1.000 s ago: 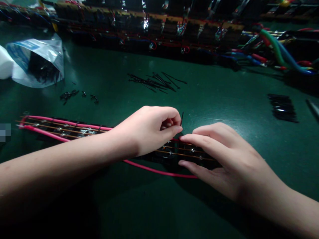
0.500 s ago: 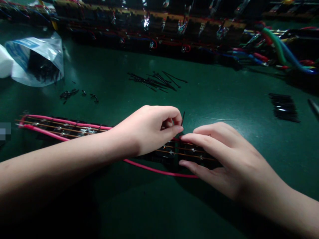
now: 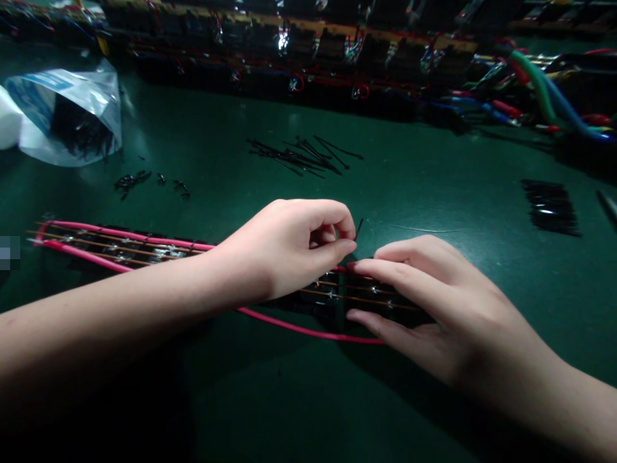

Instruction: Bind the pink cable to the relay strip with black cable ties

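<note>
A long black component strip with copper-coloured rods and shiny solder points lies across the green table. A pink-red cable runs along its far edge, loops round its left end and passes along the near side. My left hand is above the strip, thumb and forefinger pinched on a thin black cable tie, whose end sticks up past the fingertips. My right hand grips the strip, fingers at its far edge and thumb at its near edge. The strip's right end is hidden under this hand.
Loose black cable ties lie beyond my hands, and a neat black bundle is at the right. Small black pieces sit near a clear plastic bag with black contents. Wired assemblies line the back.
My left hand has shifted slightly up, and the cable tie's end now leans more to the right. My right hand stays on the strip.
</note>
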### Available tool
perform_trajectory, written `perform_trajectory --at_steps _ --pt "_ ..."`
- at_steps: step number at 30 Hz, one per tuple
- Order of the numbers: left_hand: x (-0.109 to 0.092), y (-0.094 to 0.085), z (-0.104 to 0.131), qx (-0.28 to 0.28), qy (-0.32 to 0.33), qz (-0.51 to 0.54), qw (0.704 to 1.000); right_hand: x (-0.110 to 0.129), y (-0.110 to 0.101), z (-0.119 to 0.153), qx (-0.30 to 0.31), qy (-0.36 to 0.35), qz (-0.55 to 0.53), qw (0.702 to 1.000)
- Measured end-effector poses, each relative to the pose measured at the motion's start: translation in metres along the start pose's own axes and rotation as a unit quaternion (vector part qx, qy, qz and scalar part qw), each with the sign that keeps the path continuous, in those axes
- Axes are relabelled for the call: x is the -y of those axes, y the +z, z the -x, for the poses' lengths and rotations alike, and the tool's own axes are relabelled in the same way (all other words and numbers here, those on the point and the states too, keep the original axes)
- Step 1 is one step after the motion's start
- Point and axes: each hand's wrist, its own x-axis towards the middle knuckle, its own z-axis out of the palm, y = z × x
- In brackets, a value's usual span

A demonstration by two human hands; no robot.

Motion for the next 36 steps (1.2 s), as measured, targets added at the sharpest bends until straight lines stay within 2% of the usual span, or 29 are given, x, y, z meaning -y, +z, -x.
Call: perform_trajectory --at_steps 5,13,22,26,33,36 --pt "-0.0010 -0.0009 0.0003 -0.008 0.022 -0.033 0.999 0.0005 -0.0009 -0.0010 0.005 0.004 -0.004 1.000" --pt "-0.0011 -0.0004 -0.0006 -0.011 0.017 -0.029 0.999 -0.0001 -0.0004 -0.0009 0.009 -0.004 0.009 1.000" --pt "-0.0030 -0.0001 0.0013 -0.025 0.075 -0.126 0.989 0.0007 -0.0024 -0.0001 0.011 0.007 -0.007 1.000" --pt "-0.0017 0.0010 0.0003 -0.015 0.060 -0.111 0.992 0.0009 -0.0021 0.0007 0.010 0.011 -0.011 1.000" --pt "-0.0047 0.0003 -0.0009 -0.002 -0.020 -0.076 0.997 0.0003 0.0003 -0.0012 0.009 0.008 0.001 1.000" --pt "-0.0057 -0.0004 -0.0010 0.004 -0.025 -0.077 0.997 0.0002 0.0001 -0.0019 0.007 0.003 0.006 1.000"
